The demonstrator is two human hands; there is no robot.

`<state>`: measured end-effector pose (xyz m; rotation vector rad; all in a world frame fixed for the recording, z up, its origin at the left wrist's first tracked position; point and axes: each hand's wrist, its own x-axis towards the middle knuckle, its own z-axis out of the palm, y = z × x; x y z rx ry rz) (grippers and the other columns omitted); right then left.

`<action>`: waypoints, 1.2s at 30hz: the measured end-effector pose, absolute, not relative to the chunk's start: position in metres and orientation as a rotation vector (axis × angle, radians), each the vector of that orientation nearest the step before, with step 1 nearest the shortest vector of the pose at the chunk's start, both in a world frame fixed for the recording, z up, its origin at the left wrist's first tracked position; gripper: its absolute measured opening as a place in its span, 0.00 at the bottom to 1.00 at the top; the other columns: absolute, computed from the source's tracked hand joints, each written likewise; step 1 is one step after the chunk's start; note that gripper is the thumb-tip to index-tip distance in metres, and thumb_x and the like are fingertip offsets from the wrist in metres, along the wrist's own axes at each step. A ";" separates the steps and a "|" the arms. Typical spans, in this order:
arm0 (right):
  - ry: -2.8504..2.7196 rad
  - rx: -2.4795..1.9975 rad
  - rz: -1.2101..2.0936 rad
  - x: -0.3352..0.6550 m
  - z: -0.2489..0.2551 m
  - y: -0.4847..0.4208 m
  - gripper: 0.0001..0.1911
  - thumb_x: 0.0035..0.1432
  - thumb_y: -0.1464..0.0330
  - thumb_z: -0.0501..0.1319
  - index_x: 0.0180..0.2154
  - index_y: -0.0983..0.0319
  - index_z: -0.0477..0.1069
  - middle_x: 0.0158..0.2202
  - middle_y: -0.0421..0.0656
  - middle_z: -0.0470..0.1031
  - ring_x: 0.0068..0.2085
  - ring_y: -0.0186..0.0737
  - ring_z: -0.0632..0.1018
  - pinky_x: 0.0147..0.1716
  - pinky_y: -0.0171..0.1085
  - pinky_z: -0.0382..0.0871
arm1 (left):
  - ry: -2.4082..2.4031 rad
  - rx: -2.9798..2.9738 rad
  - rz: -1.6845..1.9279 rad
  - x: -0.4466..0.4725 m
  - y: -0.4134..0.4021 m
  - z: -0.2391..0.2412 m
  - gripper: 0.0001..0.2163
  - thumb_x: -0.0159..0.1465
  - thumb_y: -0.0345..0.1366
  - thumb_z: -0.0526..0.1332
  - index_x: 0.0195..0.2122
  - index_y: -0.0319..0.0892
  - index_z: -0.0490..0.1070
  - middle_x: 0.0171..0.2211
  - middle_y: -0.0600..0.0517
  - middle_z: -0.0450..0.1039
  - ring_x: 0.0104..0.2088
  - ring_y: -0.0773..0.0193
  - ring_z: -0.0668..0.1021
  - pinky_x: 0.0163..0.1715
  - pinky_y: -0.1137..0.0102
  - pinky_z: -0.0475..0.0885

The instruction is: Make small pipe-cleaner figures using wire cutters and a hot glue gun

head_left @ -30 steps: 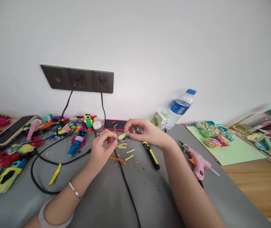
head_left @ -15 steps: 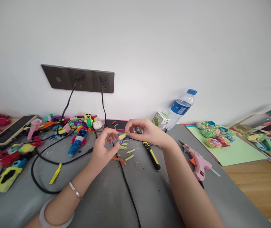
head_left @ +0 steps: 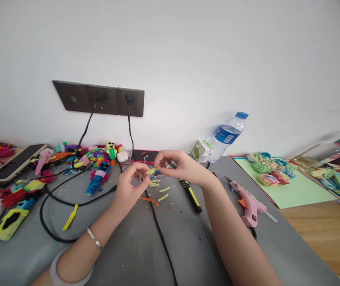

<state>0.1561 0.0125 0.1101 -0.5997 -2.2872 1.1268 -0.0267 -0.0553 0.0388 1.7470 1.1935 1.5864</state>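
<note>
In the middle of the head view, a short yellow pipe cleaner piece [head_left: 151,171] is held above the table. My right hand [head_left: 181,169] pinches its right end between thumb and fingers. At its left end, my left hand [head_left: 130,186] has closed thumb and index finger on it. Short yellow strips [head_left: 163,197] lie on the table just below my hands, with an orange strip [head_left: 149,200] beside them. Under my right wrist rest black-and-yellow pliers [head_left: 191,196], their jaws partly hidden by my right hand.
A pink glue gun [head_left: 249,204] lies at the right, near green paper [head_left: 301,190]. Behind stand a water bottle [head_left: 226,137] and a small box [head_left: 202,151]. A black cable [head_left: 159,234] crosses the table. Pipe cleaner figures [head_left: 97,178] and a phone [head_left: 16,162] are at the left.
My left fingers have closed in on the yellow piece, and my two hands have come slightly nearer each other. The things on the table have stayed put.
</note>
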 end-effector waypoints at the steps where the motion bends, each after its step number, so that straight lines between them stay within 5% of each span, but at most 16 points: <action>1: -2.287 -0.599 1.124 0.156 0.110 0.013 0.04 0.59 0.72 0.59 0.35 0.62 0.72 0.34 0.41 0.74 0.34 0.35 0.71 0.35 0.34 0.65 | 1.199 1.737 1.588 -0.027 -0.055 0.039 0.04 0.60 0.28 0.60 0.36 0.43 0.69 0.32 0.53 0.72 0.28 0.69 0.73 0.28 0.74 0.68; 36: -2.275 -0.596 1.110 0.154 0.108 0.013 0.05 0.58 0.75 0.56 0.35 0.62 0.69 0.35 0.41 0.72 0.35 0.35 0.72 0.37 0.34 0.65 | 1.214 1.764 1.702 -0.030 -0.054 0.034 0.04 0.62 0.28 0.60 0.36 0.44 0.71 0.32 0.52 0.72 0.32 0.66 0.75 0.31 0.74 0.71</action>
